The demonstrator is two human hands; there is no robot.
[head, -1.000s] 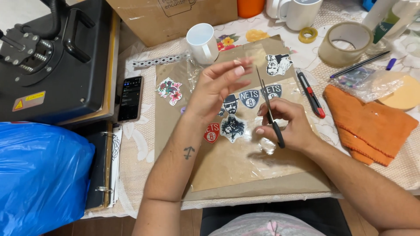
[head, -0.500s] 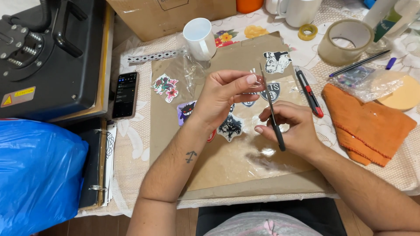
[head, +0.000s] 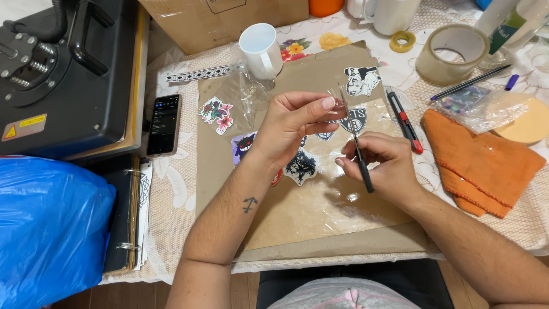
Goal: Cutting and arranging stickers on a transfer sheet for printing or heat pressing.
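My left hand [head: 291,129] pinches a small clear piece of film [head: 336,98] between thumb and fingertips, above the brown paper sheet [head: 297,214]. My right hand [head: 382,163] grips black-handled tweezers [head: 355,140] whose tips point up and touch that film. Under the hands lie several cut-out stickers: a black spiky one [head: 301,167], a purple one [head: 243,144], a round shield one [head: 353,119], and a black and white one [head: 361,80] farther back. A flower sticker [head: 216,113] lies to the left.
A black heat press [head: 63,74] stands at the left, a phone [head: 164,123] beside it, a blue plastic bag [head: 48,229] below. White mugs [head: 260,48], tape rolls [head: 452,51], a red utility knife [head: 405,120], an orange cloth [head: 480,160], a cardboard box [head: 229,20] surround the sheet.
My left hand went from spread open to a pinch on the clear film and moved right toward the tweezers. My right hand stayed almost in place.
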